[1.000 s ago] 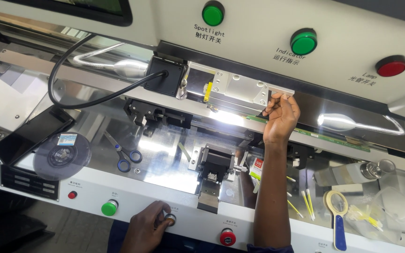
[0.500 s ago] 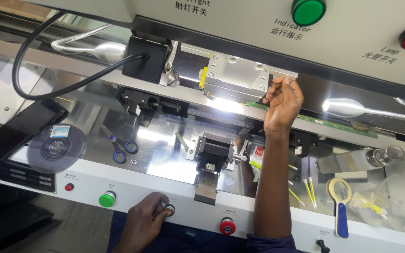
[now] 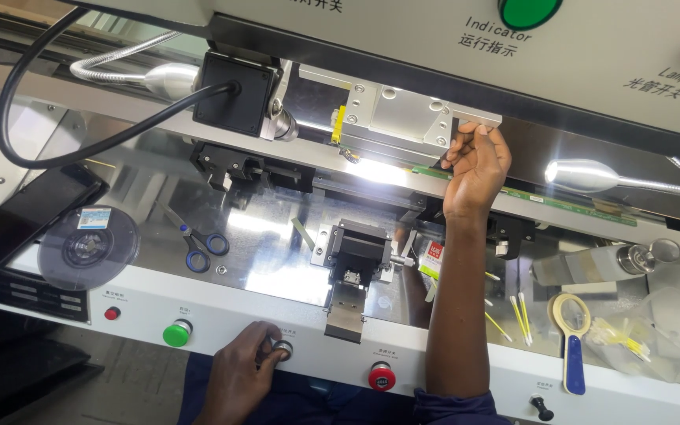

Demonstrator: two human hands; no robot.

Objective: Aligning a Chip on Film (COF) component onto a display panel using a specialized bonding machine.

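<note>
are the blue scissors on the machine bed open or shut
Open: the scissors lie flat on the shiny bed with blades slightly parted and the blue handles spread apart.

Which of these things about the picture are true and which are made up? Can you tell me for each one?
1. The right hand is up at the silver metal block on the machine. True.
2. The left hand holds the scissors. False: it touches a small silver knob on the front panel; the blue-handled scissors lie alone on the shiny plate.
3. A yellow magnifying glass with a blue handle lies at the right. True.
4. The red button is being pressed. False: no hand touches it.
5. The dark phone stands upright. False: it lies flat at the left.
</note>
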